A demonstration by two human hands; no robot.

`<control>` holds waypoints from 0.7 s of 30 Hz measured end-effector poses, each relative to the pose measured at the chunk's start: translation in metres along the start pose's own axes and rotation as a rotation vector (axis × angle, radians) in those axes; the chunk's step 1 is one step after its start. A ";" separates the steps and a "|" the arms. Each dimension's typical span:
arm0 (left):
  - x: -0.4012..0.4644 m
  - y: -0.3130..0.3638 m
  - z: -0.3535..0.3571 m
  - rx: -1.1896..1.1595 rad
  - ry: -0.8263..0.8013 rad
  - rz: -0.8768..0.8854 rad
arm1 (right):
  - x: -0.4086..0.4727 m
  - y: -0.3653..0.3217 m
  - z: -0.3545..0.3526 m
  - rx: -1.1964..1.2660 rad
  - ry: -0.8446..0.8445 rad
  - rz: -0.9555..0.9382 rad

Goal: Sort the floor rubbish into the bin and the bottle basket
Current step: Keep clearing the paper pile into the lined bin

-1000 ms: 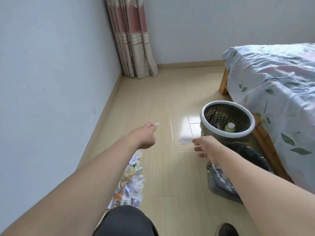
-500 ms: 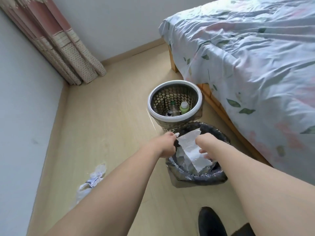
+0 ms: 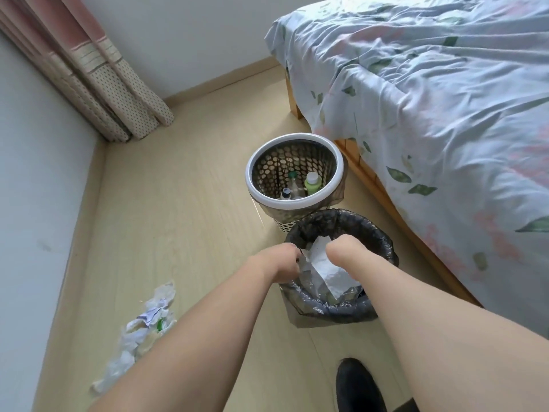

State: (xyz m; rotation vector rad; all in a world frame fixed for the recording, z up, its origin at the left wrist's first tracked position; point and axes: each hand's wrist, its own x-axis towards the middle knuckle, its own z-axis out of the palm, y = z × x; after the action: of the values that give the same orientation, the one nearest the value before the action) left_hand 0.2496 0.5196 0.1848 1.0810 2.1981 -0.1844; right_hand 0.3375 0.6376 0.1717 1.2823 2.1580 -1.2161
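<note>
Both hands have dropped lower into the bin (image 3: 383, 242) since half a second ago. Left hand (image 3: 282, 263) and right hand (image 3: 344, 254), close together, fingers hidden; grip on paper (image 3: 326, 269) unclear. Bottle basket (image 3: 261, 185) touches the bin's far rim. Rubbish pile (image 3: 145, 325) near the wall.

Pale wood floor (image 3: 184, 221) carries the bin (image 3: 383, 242) under the left hand (image 3: 279, 263), the bottle basket (image 3: 261, 185) beyond it, and the rubbish pile (image 3: 142, 328) to its left.

Crumpled white paper (image 3: 322, 263) sits inside black-lined bin (image 3: 374, 233).
</note>
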 end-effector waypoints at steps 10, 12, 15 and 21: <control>-0.081 -0.091 0.001 -0.142 0.123 -0.173 | -0.054 -0.063 0.072 -0.351 0.323 -0.472; -0.104 -0.126 0.012 -0.166 0.129 -0.235 | -0.065 -0.083 0.099 -0.386 0.280 -0.572; -0.136 -0.185 0.035 -0.200 0.137 -0.334 | -0.080 -0.111 0.144 -0.424 0.212 -0.665; -0.192 -0.308 0.102 -0.319 0.163 -0.519 | -0.100 -0.158 0.252 -0.515 0.018 -0.753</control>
State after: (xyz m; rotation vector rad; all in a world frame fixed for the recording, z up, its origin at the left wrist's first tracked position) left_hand 0.1540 0.1552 0.1776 0.3509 2.5100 0.0332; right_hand 0.2267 0.3437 0.1715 0.2636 2.8161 -0.7521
